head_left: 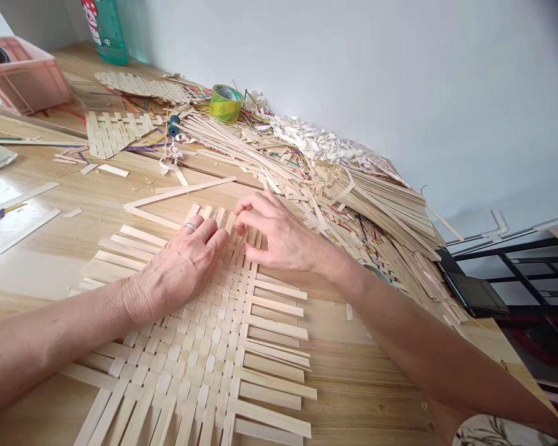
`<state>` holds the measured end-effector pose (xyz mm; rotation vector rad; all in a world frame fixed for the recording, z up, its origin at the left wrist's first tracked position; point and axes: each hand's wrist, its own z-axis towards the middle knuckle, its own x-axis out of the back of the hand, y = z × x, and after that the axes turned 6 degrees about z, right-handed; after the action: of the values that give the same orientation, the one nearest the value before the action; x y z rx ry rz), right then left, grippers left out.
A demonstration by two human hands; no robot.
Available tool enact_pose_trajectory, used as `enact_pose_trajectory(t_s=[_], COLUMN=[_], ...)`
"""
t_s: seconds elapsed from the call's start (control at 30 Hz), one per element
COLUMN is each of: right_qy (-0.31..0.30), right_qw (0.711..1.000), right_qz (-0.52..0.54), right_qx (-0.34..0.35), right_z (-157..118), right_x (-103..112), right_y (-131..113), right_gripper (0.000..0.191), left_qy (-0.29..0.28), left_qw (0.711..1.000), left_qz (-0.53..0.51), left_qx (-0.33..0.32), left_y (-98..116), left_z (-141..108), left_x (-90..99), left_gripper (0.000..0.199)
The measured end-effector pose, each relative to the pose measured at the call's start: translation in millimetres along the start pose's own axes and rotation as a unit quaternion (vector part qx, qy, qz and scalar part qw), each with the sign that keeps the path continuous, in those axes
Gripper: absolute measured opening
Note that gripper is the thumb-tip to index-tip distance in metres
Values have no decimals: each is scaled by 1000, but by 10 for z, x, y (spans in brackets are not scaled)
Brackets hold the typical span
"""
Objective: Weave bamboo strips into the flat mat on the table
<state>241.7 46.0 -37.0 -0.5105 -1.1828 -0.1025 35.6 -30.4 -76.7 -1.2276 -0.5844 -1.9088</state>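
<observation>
Woven mat (199, 347) of flat, pale, wood-like strips lies on the grained wooden desk (344, 384), beneath and nearer the wearer than both hands. Its middle is a tight over-under check; loose, square-cut ends fringe its edges. The left hand (181, 263), with a banded silver-coloured ring (191, 227), presses on its far part, fingers bent; whether they pinch a strip I can't tell. The right hand (279, 235) is just beside it, part open, fingers curved and thumb apart, over the far right corner.

Beyond the right hand sprawl bundled strips (385, 204), crinkled white ribbon-like material (316, 139) and a glossy yellow-green tape roll (225, 104), its core's print too small to read. Well beyond the left hand are a ribbed pink plastic box (32, 80) and a translucent teal bottle (109, 37), its red-and-white label cut off and unreadable.
</observation>
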Motion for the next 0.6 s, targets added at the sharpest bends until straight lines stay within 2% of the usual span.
enact_pose_trajectory(t_s=[0.1,0.2,0.33,0.47,0.6], right_qy=[-65,-97,-56,-24,-4], right_qw=[996,975,915,868,850], right_qz=[65,185,340,425,442], right_qx=[-9,-80,-212,-255,-286], right_z=[114,164,133,71,18], right_x=[90,133,115,51,-40], right_y=[70,127,166,154,69], right_gripper=[9,9,23,21,21], left_qy=[1,-8,-13,-25,-39], left_qw=[1000,1000,1000,1000,999], left_qz=[-1,-4,-5,-6,-7], left_qx=[-1,5,7,6,-3], left_y=[1,1,-3,-7,-4], left_z=[-6,-4,3,11,22], left_x=[-6,0,7,22,55], left_gripper=[20,22,20,18,14])
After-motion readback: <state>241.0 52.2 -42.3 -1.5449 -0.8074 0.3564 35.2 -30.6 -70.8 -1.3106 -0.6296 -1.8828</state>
